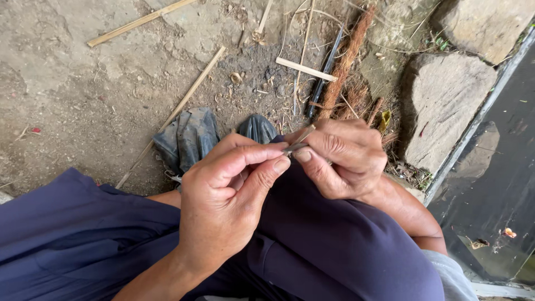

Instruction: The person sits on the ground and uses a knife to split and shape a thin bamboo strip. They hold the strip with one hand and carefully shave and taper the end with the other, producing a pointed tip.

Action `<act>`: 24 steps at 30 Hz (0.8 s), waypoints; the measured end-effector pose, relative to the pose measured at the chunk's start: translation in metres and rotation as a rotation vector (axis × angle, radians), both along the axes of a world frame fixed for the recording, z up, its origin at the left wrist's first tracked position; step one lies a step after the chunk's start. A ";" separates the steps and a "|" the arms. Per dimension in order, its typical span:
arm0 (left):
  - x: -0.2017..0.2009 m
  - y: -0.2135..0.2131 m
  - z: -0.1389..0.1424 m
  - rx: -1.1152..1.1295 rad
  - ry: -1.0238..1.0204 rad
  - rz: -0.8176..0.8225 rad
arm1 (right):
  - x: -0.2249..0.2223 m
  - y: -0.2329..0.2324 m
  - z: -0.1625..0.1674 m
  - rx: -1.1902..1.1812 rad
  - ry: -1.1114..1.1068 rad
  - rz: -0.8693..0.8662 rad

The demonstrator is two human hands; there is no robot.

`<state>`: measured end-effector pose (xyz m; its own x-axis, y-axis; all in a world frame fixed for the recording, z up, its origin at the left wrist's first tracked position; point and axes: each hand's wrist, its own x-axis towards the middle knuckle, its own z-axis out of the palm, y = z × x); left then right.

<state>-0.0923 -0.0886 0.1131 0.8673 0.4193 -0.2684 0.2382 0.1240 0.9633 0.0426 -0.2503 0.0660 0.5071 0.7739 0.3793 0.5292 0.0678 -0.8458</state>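
Two hands are meeting over the knee: the left hand [223, 200] is pinching one end of a thin sliver [297, 142] between thumb and forefinger, while the right hand [343, 159] is gripping its other end with fingers curled. Both are resting above blue trousers [334, 251] (the sliver is hovering just over them), with sticks [184, 103] and stones [446, 106] lying on the ground [83, 100] beyond.

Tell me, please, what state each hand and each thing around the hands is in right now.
left hand: closed, thumb and forefinger pinching the thin strip
right hand: closed, grip on the strip's other end
thin strip: held between both hands, above the knee
dark boots: on the feet, creased and dusty
bamboo sticks: lying loose on the dirt ground
flat stone: lying beside the water's edge
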 end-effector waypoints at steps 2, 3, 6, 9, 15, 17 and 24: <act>0.001 0.000 0.000 0.004 -0.024 -0.010 | 0.001 -0.002 -0.001 0.007 -0.018 0.001; 0.001 0.000 0.000 -0.008 -0.029 -0.009 | 0.001 -0.002 -0.001 0.031 -0.025 -0.018; -0.001 0.000 0.001 -0.052 -0.033 0.010 | 0.001 -0.004 0.000 -0.002 -0.051 -0.094; 0.000 0.000 -0.001 -0.084 -0.028 0.008 | 0.001 -0.004 0.000 0.002 -0.054 -0.099; 0.000 -0.001 -0.006 -0.080 0.024 0.003 | 0.003 0.001 0.001 0.012 0.039 -0.034; -0.001 0.000 -0.006 -0.075 0.007 -0.002 | 0.004 0.002 0.002 -0.004 0.057 -0.005; -0.001 0.002 -0.008 -0.091 0.035 -0.010 | 0.003 0.004 0.001 -0.051 0.007 0.051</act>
<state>-0.0930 -0.0868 0.1052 0.8606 0.3832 -0.3356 0.2735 0.2081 0.9391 0.0453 -0.2459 0.0671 0.4686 0.8174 0.3352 0.5205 0.0511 -0.8523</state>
